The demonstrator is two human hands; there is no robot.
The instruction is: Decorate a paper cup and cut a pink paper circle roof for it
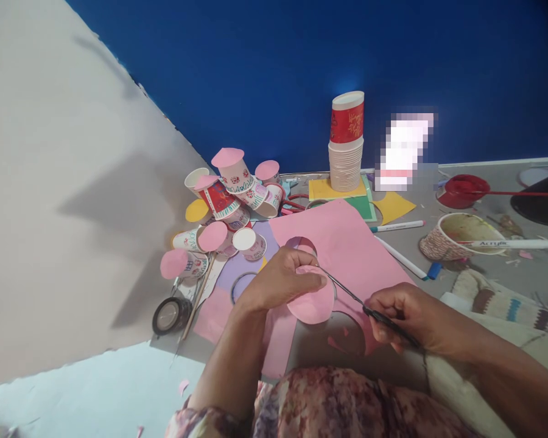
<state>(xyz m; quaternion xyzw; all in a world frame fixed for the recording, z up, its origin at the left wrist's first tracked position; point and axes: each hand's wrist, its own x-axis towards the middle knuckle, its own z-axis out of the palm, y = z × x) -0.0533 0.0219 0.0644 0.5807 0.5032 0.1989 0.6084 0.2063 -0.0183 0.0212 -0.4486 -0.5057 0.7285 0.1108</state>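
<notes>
My left hand (285, 277) pinches a round piece of pink paper (313, 304) between thumb and fingers. In my right hand (399, 316) is a pair of dark-handled scissors (347, 291), its blades reaching left to the upper edge of the round piece. Beneath both hands lies a large pink sheet (347, 237) with round openings cut in it. Pink scraps (340, 340) rest on the grey table close to my right hand. Whether the blades are apart is hard to make out.
Decorated paper cups (235, 176), several with pink paper tops, are piled at the left. Behind stands a tall cup stack (346, 143). A black tape roll (170, 315), a marker (399, 226), a patterned cup (442, 237) holding another marker, and a knitted cloth (506, 304) lie around.
</notes>
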